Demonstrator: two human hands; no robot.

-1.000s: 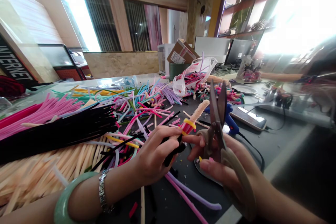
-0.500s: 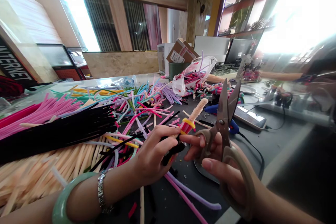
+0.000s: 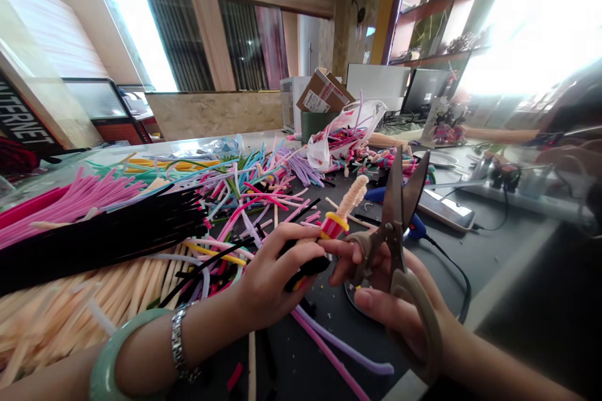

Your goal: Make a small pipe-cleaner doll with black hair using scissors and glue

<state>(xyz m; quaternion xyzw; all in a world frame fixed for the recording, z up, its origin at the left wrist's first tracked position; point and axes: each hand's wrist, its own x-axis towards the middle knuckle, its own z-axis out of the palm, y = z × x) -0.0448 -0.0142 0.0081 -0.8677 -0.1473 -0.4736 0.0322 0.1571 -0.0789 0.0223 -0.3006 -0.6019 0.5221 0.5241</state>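
My left hand [image 3: 277, 269] is closed around a small pipe-cleaner figure [image 3: 335, 223], whose red and pink part with yellow trim shows above the fingers. A cream fuzzy stem sticks up from it, tilted to the right; black fuzzy parts peek out below the fingers. My right hand [image 3: 399, 294] has its fingers through the handles of a pair of scissors [image 3: 396, 225]. The blades point upward and stand apart, with nothing between them. Fingertips of the right hand touch or nearly touch the figure's underside.
Bundles of black [image 3: 117, 232], pink and peach pipe cleaners [image 3: 117, 288] lie on the left. Loose coloured pieces cover the table's middle. Behind the scissors are a blue-handled corded tool [image 3: 416, 227] and a phone [image 3: 446, 208]. A plastic bag [image 3: 345, 128] and cardboard box [image 3: 324, 93] stand at the back.
The scissors have tipped and lowered slightly, their blades still apart. The figure has shifted a little left in my left hand. Small yellow bits now show near my right thumb.
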